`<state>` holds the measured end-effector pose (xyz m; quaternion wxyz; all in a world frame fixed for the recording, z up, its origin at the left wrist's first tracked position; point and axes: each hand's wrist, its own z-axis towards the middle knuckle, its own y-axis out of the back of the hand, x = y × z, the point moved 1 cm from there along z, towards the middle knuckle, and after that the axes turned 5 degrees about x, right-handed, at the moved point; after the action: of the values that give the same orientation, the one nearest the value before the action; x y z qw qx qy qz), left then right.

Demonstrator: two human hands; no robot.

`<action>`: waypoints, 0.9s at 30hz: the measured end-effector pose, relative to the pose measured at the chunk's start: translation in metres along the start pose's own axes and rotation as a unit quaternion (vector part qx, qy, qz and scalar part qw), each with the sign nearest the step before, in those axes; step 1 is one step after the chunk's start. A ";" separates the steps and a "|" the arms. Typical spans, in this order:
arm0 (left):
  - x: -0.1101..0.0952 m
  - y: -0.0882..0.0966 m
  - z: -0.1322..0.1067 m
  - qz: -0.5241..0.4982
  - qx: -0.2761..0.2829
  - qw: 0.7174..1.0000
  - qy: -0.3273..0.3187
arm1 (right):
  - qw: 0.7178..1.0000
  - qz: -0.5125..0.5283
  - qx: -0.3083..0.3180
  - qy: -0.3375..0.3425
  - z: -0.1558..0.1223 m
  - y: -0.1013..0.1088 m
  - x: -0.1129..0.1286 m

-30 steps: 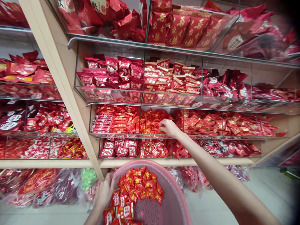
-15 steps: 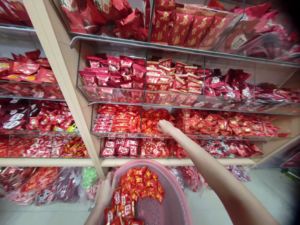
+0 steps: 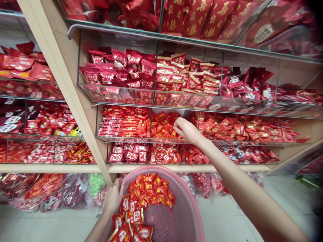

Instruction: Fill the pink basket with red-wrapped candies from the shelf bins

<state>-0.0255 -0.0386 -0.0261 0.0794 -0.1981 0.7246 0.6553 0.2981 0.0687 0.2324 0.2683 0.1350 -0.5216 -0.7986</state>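
Red-and-gold candies [image 3: 161, 127], shelved: right hand [image 3: 186, 130] sat slightly farther right than before, fingers curled, contents undeterminable; left hand [image 3: 113, 199], fingers folded, clasped pink basket [image 3: 185, 215] by its rim.

Tall gold-lettered packets [image 3: 196, 18] line the upper shelf [image 3: 176, 36] facing me. Below, filled plastic bags [image 3: 73, 193] sit on the tiled floor [image 3: 222, 218].

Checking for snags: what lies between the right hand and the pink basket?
In the head view, the clear shelf lip, bottom red packets and wooden ledge lie between right hand and pink basket.
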 end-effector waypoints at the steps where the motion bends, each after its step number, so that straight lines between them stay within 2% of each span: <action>1: 0.000 0.000 0.000 0.000 -0.001 1.000 -0.001 | 1.000 0.023 -0.018 0.004 -0.007 0.005 0.006; 4: 0.001 -0.002 0.000 0.001 -0.007 1.000 -0.009 | 0.991 0.114 -0.070 0.008 -0.033 0.007 0.026; 6: 0.002 -0.003 0.001 0.002 -0.013 1.000 -0.012 | 0.979 0.185 -0.084 -0.006 -0.054 -0.007 0.038; 8: 0.002 -0.004 0.001 0.004 -0.015 1.000 -0.010 | 0.964 0.256 -0.064 -0.044 -0.078 -0.033 0.047; 12: 0.002 -0.004 0.002 0.005 -0.009 1.000 -0.005 | 0.932 0.335 0.043 -0.133 -0.129 -0.101 0.054; 15: 0.002 -0.003 0.001 0.003 -0.005 1.000 -0.003 | 0.930 0.295 0.116 -0.185 -0.163 -0.143 0.050; 18: 0.001 -0.002 0.001 -0.001 -0.007 1.000 -0.001 | 0.934 0.235 0.167 -0.208 -0.184 -0.168 0.044; 22: 0.001 -0.003 0.001 -0.004 -0.011 1.000 -0.002 | 0.940 0.175 0.183 -0.230 -0.188 -0.187 0.042; 27: 0.001 -0.002 0.000 0.002 -0.006 1.000 -0.003 | 0.927 0.121 0.228 -0.271 -0.182 -0.203 0.054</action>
<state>-0.0259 -0.0386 -0.0279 0.0791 -0.1949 0.7210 0.6602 0.2856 -0.0370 -0.0240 0.1729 -0.0932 -0.7548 -0.6259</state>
